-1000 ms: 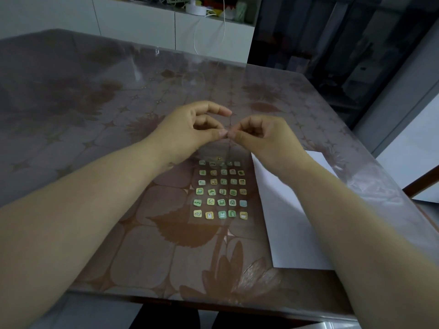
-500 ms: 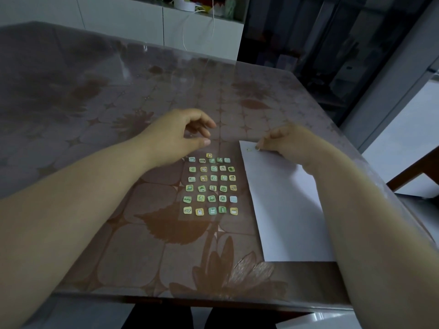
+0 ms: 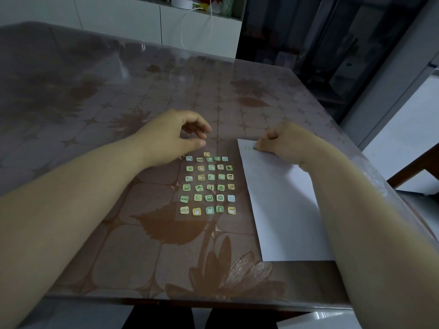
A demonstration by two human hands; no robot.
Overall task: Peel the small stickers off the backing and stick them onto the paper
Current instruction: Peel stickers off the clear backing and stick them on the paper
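Sticker sheet (image 3: 209,184) lay flat on the desk (image 3: 147,245) on a clear backing, with small green and yellow squares in rows of five and a lone yellow one at the far edge. White paper (image 3: 285,210) lay just right of the sheet, its near edge close to the desk's front edge. One placed sticker (image 3: 247,147) sat on the paper's far left corner. Just beside it was a second sticker (image 3: 255,148), under the fingertips of the right grip (image 3: 282,141). The right grip's fingers were curled tight and closed on that second sticker against the paper, and the forearm crossed the paper's right side. Left grip (image 3: 171,136) was at the sheet's far left corner, its fingers loosely curled, thumb and forefinger apart, nothing in it. Could not tell whether it touched the backing. The desk had a brown floral cloth under a clear cover. A white cabinet (image 3: 199,34) stood behind the desk, with cords hanging down its front.
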